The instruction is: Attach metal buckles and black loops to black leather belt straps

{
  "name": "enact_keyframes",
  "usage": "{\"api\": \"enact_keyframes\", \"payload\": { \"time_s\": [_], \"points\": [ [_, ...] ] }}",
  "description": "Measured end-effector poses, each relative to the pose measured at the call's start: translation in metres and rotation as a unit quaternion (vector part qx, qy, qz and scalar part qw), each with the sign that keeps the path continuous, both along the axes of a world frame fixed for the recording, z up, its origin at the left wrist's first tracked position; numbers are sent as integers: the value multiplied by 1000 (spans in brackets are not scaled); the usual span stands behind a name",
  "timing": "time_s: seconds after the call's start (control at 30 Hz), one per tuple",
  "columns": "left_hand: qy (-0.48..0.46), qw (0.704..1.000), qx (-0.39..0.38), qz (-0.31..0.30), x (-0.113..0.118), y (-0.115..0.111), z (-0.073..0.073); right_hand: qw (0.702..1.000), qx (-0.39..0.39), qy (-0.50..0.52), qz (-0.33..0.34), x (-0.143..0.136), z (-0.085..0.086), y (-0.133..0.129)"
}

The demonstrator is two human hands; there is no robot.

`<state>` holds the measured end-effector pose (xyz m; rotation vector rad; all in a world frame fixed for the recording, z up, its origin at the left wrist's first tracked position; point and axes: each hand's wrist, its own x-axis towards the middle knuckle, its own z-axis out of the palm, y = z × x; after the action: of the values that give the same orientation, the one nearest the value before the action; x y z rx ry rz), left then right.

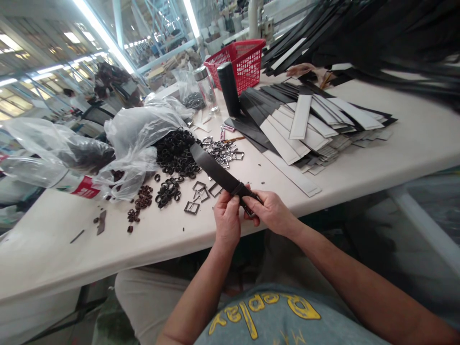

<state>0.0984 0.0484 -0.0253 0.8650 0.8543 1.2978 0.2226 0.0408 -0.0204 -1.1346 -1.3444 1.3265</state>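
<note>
A dark belt strap point(215, 168) is held over the table's front edge, its rounded end pointing away and to the left. My left hand point(228, 215) pinches it from the left, near a narrow loop round the strap. My right hand point(271, 211) grips the near end, where part of a metal buckle shows under the fingers. Just beyond my hands lie loose rectangular metal buckles point(192, 207). Farther back are a pile of more buckles point(224, 154) and a heap of black belt loops point(176, 151). Brown loops point(143, 197) lie to the left.
Stacked dark and white strips point(300, 117) cover the table's right part. A red basket point(247, 60), a black cylindrical flask point(229, 88) and a clear bottle point(206, 88) stand at the back. Plastic bags point(140, 127) and a lying plastic bottle point(46, 175) occupy the left.
</note>
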Motion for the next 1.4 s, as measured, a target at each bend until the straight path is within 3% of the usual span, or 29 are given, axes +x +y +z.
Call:
{"api": "enact_keyframes", "payload": {
  "time_s": [0.13,0.27,0.5,0.67,0.93,1.4],
  "points": [
    [-63,997,-50,19,0,0,14,999,10,-41,-30,-8,-1,1],
    [-47,996,-61,41,4,1,23,992,54,-92,-64,-14,-3,1],
    [-46,996,-59,52,5,5,19,970,125,-189,-90,-16,-7,-4],
    [-50,996,-72,-20,-2,7,16,951,175,-235,-100,-18,-9,-8],
    [-45,992,-86,-76,-1,-1,14,990,80,-105,-47,-9,-6,-7],
    [-83,991,-59,-90,2,-7,6,999,15,-23,-31,-4,0,-7]
  ]
}}
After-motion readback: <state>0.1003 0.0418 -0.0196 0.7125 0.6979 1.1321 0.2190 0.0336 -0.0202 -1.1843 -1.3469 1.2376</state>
